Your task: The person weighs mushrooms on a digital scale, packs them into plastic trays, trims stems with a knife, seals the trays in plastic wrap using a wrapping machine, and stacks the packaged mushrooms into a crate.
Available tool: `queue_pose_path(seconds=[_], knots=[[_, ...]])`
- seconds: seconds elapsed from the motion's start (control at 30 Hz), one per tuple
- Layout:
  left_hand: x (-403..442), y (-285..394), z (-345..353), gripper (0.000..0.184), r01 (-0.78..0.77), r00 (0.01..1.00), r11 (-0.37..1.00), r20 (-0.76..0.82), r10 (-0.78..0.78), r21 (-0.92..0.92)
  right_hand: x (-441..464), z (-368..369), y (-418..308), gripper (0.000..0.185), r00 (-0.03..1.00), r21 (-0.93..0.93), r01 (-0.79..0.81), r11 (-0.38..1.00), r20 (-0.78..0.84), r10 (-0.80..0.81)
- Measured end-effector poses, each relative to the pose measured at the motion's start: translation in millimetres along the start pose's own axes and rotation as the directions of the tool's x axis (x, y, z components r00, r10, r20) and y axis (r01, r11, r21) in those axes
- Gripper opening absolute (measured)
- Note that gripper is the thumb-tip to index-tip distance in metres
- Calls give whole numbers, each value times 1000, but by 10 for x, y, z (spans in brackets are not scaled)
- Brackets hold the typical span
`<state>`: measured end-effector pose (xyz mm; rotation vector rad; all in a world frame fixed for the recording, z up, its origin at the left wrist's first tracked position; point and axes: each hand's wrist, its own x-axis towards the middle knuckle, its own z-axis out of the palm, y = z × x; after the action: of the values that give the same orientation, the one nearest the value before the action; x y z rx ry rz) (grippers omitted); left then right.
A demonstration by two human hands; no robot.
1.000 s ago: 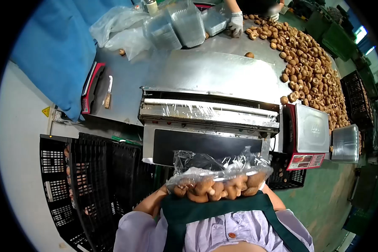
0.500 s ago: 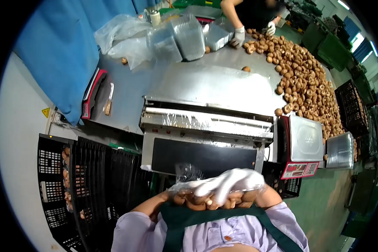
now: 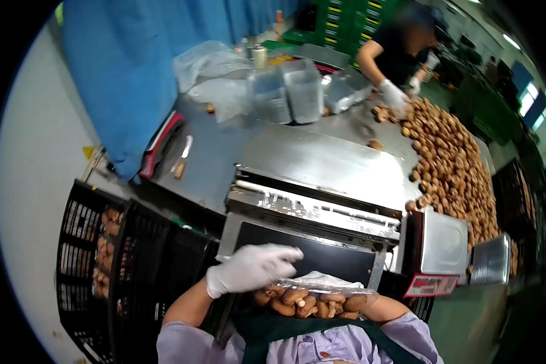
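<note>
A film-covered pack of brown mushrooms (image 3: 312, 303) sits close to my apron at the front of the wrapping machine. My right hand (image 3: 330, 279), in a white glove, is on the far side of this pack and holds it, its fingers mostly hidden behind it. My left hand (image 3: 255, 267), also gloved in white, is raised off the pack to the left, over the dark plate (image 3: 327, 257) of the wrapping machine. Its fingers point right, somewhat bent and apart, with nothing seen in them. Behind the plate lies the film roll (image 3: 315, 209).
Loose mushrooms (image 3: 449, 164) are heaped at the right, where a co-worker's gloved hand (image 3: 395, 100) reaches in. A knife (image 3: 183, 159) lies on the left of the steel table. Clear trays (image 3: 303, 91) stand at the back; a scale (image 3: 444, 242) is at right, black crates (image 3: 82, 255) at left.
My left hand has come off the pack and moved up and left; before, both hands were on it. The view has shifted. The co-worker's hand has moved onto the mushroom heap.
</note>
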<state>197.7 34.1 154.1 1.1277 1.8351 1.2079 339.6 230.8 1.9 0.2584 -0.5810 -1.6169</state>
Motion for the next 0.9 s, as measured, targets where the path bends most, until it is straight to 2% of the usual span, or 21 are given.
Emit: queue_pose_path(seconds=[0.03,0.07,0.1,0.13,0.2,0.27,0.33,0.4,0.43,0.47,0.5,0.53,0.63,0.67,0.7,0.73,0.77,0.8,0.83,0.87,0.9], knots=[[-22,123,92,44,-49,993,958,113,17,284,10,62,-33,41,1000,-6,3,1000,-4,-3],[-107,357,126,46,-29,984,929,176,-39,369,-2,91,-40,39,996,-30,83,996,-38,-84],[-173,258,307,44,-82,997,890,30,76,448,-33,146,-62,38,971,-114,216,970,-79,-225],[-190,253,350,41,-57,998,879,0,65,473,-64,194,-84,37,901,-268,375,887,-119,-417],[-220,14,369,41,31,998,918,-69,-4,396,-140,238,-140,34,629,-688,520,505,-91,-772],[-360,-113,290,41,170,971,977,-192,-144,129,-198,237,-292,32,309,-985,174,-16,70,-949],[-541,-314,263,34,144,934,988,-324,-152,-51,-165,224,-391,30,121,-950,-188,-251,231,-965],[-776,-218,175,31,183,859,953,-431,-275,-243,-157,115,-524,27,65,-893,-316,-322,318,-946],[-908,-209,115,27,142,820,962,-518,-245,-232,-162,34,-587,26,67,-866,-352,-356,356,-932],[-1031,-221,105,26,111,740,914,-581,-339,-391,-170,-44,-613,25,80,-849,-368,-378,377,-923],[-1185,-157,42,24,126,655,908,-655,-378,-399,-35,72,-576,24,94,-833,-391,-390,385,-918],[-1366,-65,-50,23,138,558,902,-720,-412,-409,44,233,-494,26,125,-897,-360,-257,227,-966],[-2077,247,-304,28,93,164,932,-918,-361,-350,148,399,-474,29,136,-893,-375,-250,214,-967],[-2293,327,-369,29,-36,-4,948,-948,-318,-317,148,423,-481,30,136,-896,-371,-242,205,-969],[-2525,349,-500,36,-94,-232,903,-873,-429,-419,148,451,-490,31,128,-901,-380,-207,171,-977],[-2779,379,-583,46,-92,-254,953,-919,-302,-288,170,502,-478,31,137,-898,-392,-198,156,-978],[-2996,494,-647,53,-108,-262,951,-915,-307,-288,173,505,-496,31,145,-899,-390,-202,156,-977],[-3245,383,-773,53,-181,-388,945,-864,-322,-271,165,493,-514,31,153,-898,-389,-203,155,-976],[-3482,380,-795,52,-132,-410,936,-841,-352,-327,154,475,-540,31,167,-897,-393,-200,145,-975],[-3972,29,-876,51,-253,-475,914,-782,-404,-319,147,450,-568,30,157,-902,-386,-194,143,-977],[-4312,-155,-882,51,-243,-506,893,-736,-449,-378,172,439,-594,30,145,-907,-376,-188,142,-979]])
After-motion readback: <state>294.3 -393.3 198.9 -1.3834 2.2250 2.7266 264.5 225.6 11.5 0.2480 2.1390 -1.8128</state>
